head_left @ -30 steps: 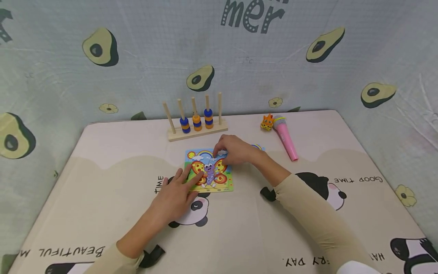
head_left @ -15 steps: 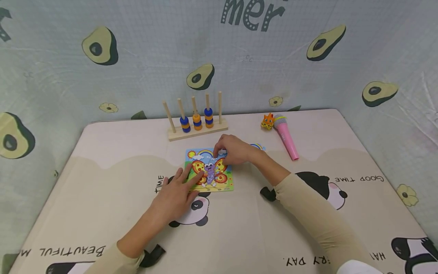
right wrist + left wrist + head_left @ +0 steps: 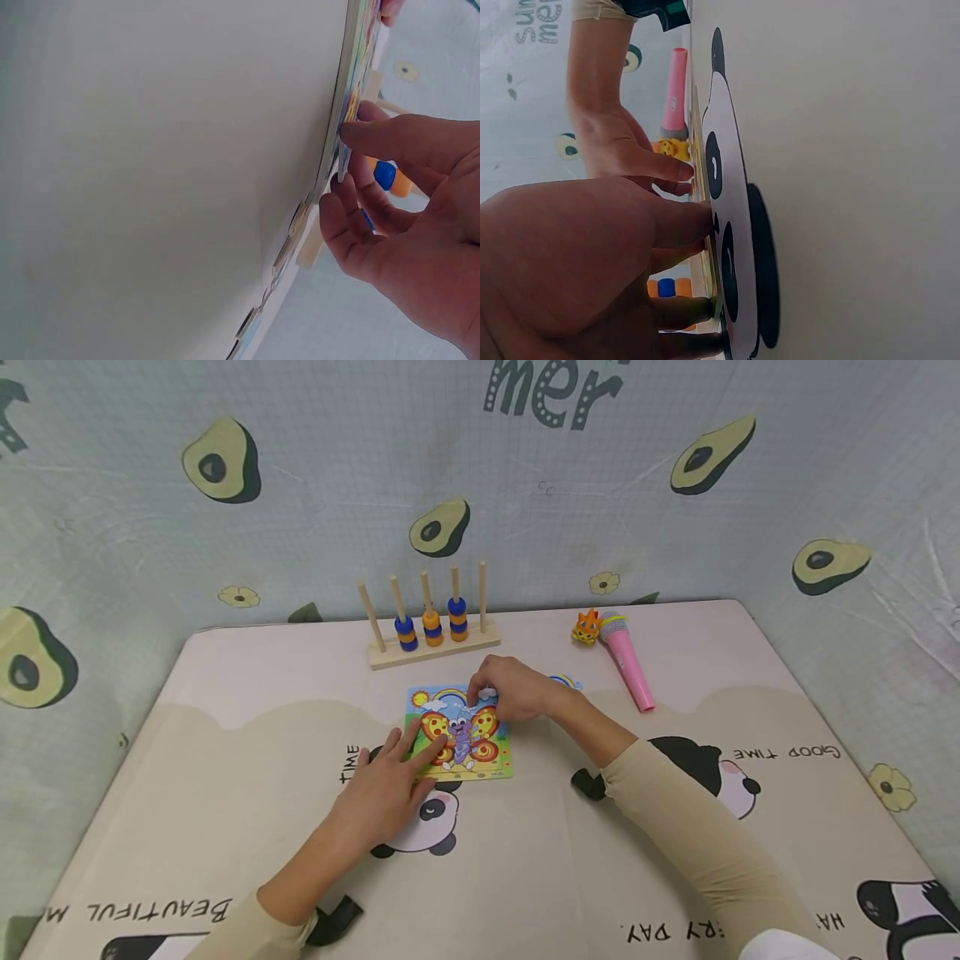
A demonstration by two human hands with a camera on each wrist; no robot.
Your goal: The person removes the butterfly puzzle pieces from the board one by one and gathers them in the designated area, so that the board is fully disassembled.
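A square butterfly puzzle (image 3: 459, 762) lies at the middle of the table in the head view. My left hand (image 3: 386, 789) rests with spread, fairly straight fingers over its left edge and lower left part. At its upper right corner my right hand (image 3: 517, 687) bends over the board. The right wrist view shows a thin puzzle piece (image 3: 344, 162) pinched between that thumb and the fingers, tilted up at the board's edge. Most of the piece is covered by the hand in the head view.
Behind the right wrist lies a loose rainbow puzzle piece (image 3: 567, 682). A wooden peg counter (image 3: 435, 653) with blue and orange rings stands at the back. A pink toy microphone (image 3: 628, 664) and an orange cartoon-head toy (image 3: 586, 627) lie at the back right.
My right thumb has shifted slightly to the right, showing more of the butterfly's yellow wing. The left hand and the board stay where they were.
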